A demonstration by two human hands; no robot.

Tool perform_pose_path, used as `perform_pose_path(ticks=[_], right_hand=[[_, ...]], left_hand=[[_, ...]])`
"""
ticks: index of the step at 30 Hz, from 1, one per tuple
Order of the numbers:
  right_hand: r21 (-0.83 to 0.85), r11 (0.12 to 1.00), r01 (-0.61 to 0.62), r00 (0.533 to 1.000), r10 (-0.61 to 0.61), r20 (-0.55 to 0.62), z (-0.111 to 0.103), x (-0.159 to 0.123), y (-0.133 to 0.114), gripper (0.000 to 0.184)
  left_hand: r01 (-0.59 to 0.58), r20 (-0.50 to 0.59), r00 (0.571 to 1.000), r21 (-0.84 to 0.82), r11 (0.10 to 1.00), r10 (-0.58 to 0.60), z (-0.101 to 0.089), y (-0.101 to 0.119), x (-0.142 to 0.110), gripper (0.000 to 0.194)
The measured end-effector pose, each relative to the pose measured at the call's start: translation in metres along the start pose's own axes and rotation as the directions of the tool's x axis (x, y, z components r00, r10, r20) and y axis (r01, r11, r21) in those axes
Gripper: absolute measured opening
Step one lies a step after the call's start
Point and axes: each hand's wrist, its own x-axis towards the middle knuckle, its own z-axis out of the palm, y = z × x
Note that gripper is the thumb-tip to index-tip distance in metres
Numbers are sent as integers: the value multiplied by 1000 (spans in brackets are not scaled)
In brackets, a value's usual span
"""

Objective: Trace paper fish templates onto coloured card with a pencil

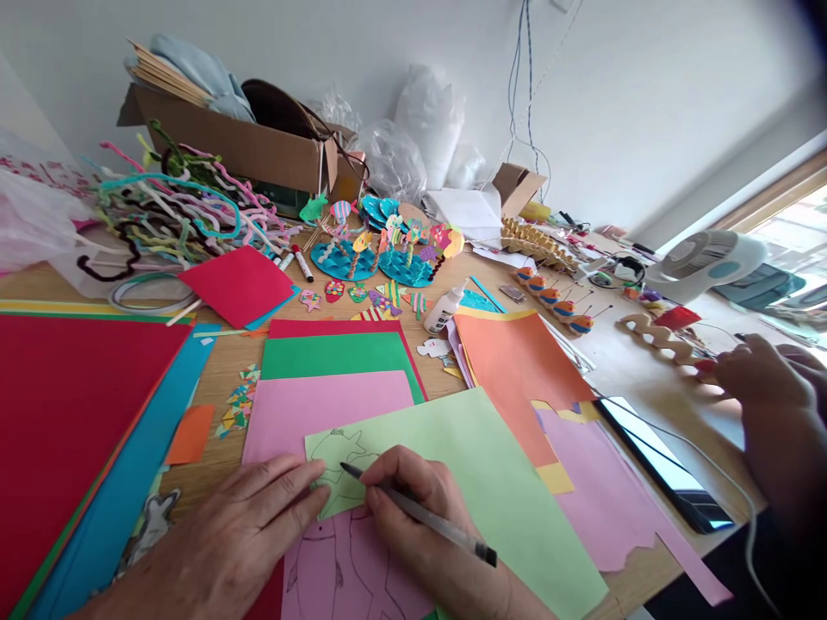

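My right hand point(419, 508) grips a black pen point(445, 525), its tip touching a light green sheet point(478, 448). Fish-like outlines are drawn on that sheet's left corner. My left hand point(251, 508) lies flat with fingers stretched out, the fingertips pressing the green sheet's left edge. Beneath it is a pink sheet point(323, 564) with more pencil-thin outlines, partly hidden by my hands. Under these, red and green sheets point(342, 351) stick out at the back.
Coloured paper stacks point(71, 413) lie left, pipe cleaners point(187, 207) behind them. A glue bottle point(445, 308) and paper fish crafts point(388, 297) stand mid-table. On the right are a phone-like tablet point(659, 465), a fan point(711, 263) and another person's hands point(768, 375).
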Motion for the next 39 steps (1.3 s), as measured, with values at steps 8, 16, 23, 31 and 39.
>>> perform_pose_path(ticks=[8,16,23,31,39], right_hand=[[-72,995,72,997,-72,-9,1,-1,-3,13],[-102,992,81,997,-81,5,-1,-1,-5,15],[-107,993,46,999,-44,27,-1,-1,-7,14],[-88,996,30,999,-27,36,-3,-1,-8,14],[-113,993,41,999,-40,8,-1,-1,-7,14]], left_hand=[[-7,-3,1000,0,1000,7,-1,0,1,55],[-3,0,1000,-27,1000,3,1,-1,-1,58],[12,-7,1000,-35,999,-12,2,0,-2,62],[14,-8,1000,-81,997,-14,2,0,-3,59],[10,2,1000,-55,998,-9,4,-2,-4,61]])
